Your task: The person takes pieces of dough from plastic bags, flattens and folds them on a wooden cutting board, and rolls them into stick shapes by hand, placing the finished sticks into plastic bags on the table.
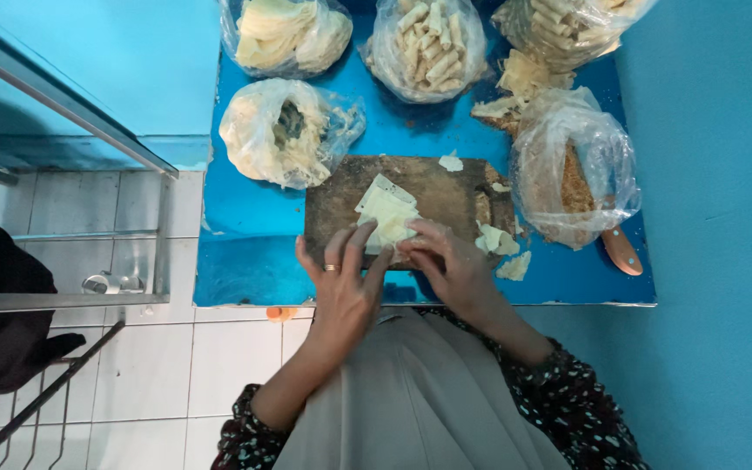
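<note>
Your left hand (pixel 344 280), with a ring on one finger, is spreading its fingers flat and pressing their tips onto the near edge of the pale yellow, thin, folded pastry sheet (pixel 386 214); it is not gripping, only pinning. Your right hand (pixel 447 261) is curling loosely beside it, fingertips resting on the sheet's near right corner as if folding or rolling it, though I cannot tell whether it is pinching anything underneath.

The sheet is lying on the dark, worn rectangular wooden cutting board (pixel 446 193), near the middle of its front half, with your hands covering the sheet's near edge. Judging by its creases and limp corners, it is light, soft and easily torn, so you are better off working it with flat fingertips along the edges than pinching hard in the middle.

Small torn scraps of the same pastry (pixel 496 241) are lying at the board's right end. Behind the board, clear plastic bags are holding pale wrappers (pixel 287 130) and finished pale rolls (pixel 428 48); to the board's right, another clear bag of brownish filling (pixel 574 178) is sitting, with a wooden knife handle (pixel 622 251) poking out below it. Everything is resting on a glossy blue tabletop (pixel 245 252).
</note>
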A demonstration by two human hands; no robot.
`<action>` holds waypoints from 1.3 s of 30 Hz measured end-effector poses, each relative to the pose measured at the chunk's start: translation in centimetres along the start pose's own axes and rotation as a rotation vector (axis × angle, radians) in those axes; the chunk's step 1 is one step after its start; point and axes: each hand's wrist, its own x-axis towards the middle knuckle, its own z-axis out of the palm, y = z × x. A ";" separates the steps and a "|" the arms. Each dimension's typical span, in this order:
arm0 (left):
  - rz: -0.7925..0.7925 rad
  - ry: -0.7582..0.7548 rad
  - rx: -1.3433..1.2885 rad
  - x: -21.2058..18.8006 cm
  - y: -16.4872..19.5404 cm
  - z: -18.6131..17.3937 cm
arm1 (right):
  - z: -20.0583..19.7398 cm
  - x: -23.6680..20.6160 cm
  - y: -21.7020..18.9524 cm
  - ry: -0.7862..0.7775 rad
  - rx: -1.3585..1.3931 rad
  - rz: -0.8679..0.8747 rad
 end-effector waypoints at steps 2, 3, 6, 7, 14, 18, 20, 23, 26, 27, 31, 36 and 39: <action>0.059 -0.028 -0.006 0.3 -0.6 -0.1 | -0.9 0.6 0.0 -0.056 -0.008 -0.061; 0.035 -0.027 -0.047 0.5 -0.8 0.1 | -1.1 1.0 0.0 -0.083 -0.012 -0.091; -0.048 -0.009 -0.176 1.2 -1.0 0.7 | -2.0 1.6 -0.1 -0.205 0.091 -0.025; -0.084 0.001 -0.223 1.2 -1.0 0.7 | -1.8 1.8 -0.1 -0.182 0.035 -0.065; -0.158 0.015 -0.247 1.3 -0.4 0.7 | -1.4 4.2 0.1 -0.143 -0.087 -0.103; -0.202 0.047 -0.257 1.8 -0.4 1.4 | -1.6 5.1 -0.3 -0.219 -0.068 -0.062; -0.217 0.082 -0.271 2.0 -0.4 1.6 | -1.4 5.1 -0.5 -0.205 -0.073 0.001; -0.288 0.092 -0.367 2.3 -0.7 1.7 | -1.0 5.1 -0.4 -0.212 0.043 0.126; -0.216 0.130 -0.295 2.4 -0.8 1.5 | -1.1 5.0 0.3 -0.214 0.027 0.046; -0.194 0.108 -0.290 2.3 -1.0 1.3 | -1.2 5.1 0.5 -0.210 -0.011 -0.021; -0.110 0.037 -0.251 2.3 -1.7 0.2 | -2.0 5.2 1.0 -0.241 -0.043 -0.168; -0.122 -0.009 -0.289 3.1 -2.2 0.4 | -1.7 5.2 0.4 -0.160 -0.139 -0.351; -0.158 -0.043 -0.311 3.4 -2.2 0.7 | -1.3 5.6 0.2 -0.204 -0.089 -0.122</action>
